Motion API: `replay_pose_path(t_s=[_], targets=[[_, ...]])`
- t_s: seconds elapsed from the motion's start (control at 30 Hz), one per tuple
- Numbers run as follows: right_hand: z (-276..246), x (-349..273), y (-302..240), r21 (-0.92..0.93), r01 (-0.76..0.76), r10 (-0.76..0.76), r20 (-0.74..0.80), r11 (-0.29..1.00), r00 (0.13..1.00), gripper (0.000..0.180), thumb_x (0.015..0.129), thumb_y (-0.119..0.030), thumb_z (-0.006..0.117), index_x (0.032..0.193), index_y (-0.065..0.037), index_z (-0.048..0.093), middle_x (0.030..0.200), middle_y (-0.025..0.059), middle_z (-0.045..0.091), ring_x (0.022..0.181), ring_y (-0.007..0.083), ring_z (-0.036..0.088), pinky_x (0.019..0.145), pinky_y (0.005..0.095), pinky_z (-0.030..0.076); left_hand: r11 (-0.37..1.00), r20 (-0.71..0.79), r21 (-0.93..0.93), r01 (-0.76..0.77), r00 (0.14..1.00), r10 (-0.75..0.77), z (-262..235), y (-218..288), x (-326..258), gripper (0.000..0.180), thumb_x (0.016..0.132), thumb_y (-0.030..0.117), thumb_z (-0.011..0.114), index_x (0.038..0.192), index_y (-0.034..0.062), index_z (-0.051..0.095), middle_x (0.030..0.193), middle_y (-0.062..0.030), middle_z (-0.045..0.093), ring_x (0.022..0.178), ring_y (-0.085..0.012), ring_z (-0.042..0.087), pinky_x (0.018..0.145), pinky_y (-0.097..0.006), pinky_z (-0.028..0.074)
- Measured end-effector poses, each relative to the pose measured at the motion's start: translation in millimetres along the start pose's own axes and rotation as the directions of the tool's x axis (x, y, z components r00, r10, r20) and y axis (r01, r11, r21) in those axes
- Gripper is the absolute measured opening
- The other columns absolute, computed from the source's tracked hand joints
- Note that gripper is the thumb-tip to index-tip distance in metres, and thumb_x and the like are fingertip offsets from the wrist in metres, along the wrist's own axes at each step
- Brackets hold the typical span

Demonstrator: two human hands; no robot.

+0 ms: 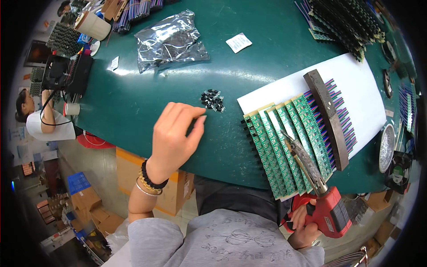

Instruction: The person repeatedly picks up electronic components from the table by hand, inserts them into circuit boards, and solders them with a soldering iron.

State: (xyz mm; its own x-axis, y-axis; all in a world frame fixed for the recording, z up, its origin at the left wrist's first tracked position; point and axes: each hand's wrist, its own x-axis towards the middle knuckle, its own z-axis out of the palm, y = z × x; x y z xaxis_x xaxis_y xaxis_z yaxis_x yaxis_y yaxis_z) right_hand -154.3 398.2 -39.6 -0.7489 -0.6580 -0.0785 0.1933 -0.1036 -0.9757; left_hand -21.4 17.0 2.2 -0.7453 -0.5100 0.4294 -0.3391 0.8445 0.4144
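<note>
Shirt [222,244] fronts green table [227,147], circuit strips [276,161], cardboard boxes [175,198].

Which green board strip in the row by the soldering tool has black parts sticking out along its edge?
The leftmost strip: black parts line its outer left edge; none show like that on the others.

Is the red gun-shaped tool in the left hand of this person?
No, the right hand grips the red gun-shaped tool; the left hand is near the small black parts.
</note>
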Motion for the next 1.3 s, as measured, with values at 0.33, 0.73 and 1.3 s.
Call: replay_pose_path(t_s=[0.33, 0.73, 1.3], targets=[[4, -2, -2, 0.024, 0.004, -0.004, 0.030, 1.000, 1.000, 0.086, 0.094, -0.062, 0.067, 0.142, 0.006, 0.047, 0.055, -0.0029, 0.047, 0.044, 0.0123, 0.049, 0.051, 0.0295, 0.046, 0.959, 0.042, 0.159, -0.233, 0.972, 0.229, 22, 5, 8, 0.018, 0.077, -0.001, 0.078, 0.093, 0.0002, 0.070, 0.088, -0.0078, 0.061, 0.080, -0.0257, 0.060, 0.069, -0.037, 0.052], [19, 11, -11, -0.009, -0.001, 0.002, 0.088, 1.000, 0.996, 0.084, 0.096, -0.060, 0.066, 0.145, 0.005, 0.043, 0.058, -0.0022, 0.049, 0.045, 0.0125, 0.050, 0.052, 0.0295, 0.047, 0.982, 0.011, 0.059, -0.178, 0.984, 0.178, 18, 6, 8, 0.021, 0.070, -0.007, 0.075, 0.086, 0.0033, 0.064, 0.083, -0.0075, 0.067, 0.076, -0.0269, 0.064, 0.069, -0.037, 0.053], [29, 33, -25, -0.315, 0.065, 0.027, 0.280, 0.947, 0.960, 0.070, 0.087, -0.001, 0.067, 0.148, -0.003, 0.033, 0.081, 0.0116, 0.063, 0.061, 0.0154, 0.056, 0.051, 0.0276, 0.047, 0.652, -0.065, -0.677, -0.341, 0.910, 0.409, 31, 128, -46, 0.029, 0.077, 0.003, 0.069, 0.102, -0.0114, 0.071, 0.097, -0.0204, 0.072, 0.081, -0.0309, 0.069, 0.071, -0.036, 0.060]])
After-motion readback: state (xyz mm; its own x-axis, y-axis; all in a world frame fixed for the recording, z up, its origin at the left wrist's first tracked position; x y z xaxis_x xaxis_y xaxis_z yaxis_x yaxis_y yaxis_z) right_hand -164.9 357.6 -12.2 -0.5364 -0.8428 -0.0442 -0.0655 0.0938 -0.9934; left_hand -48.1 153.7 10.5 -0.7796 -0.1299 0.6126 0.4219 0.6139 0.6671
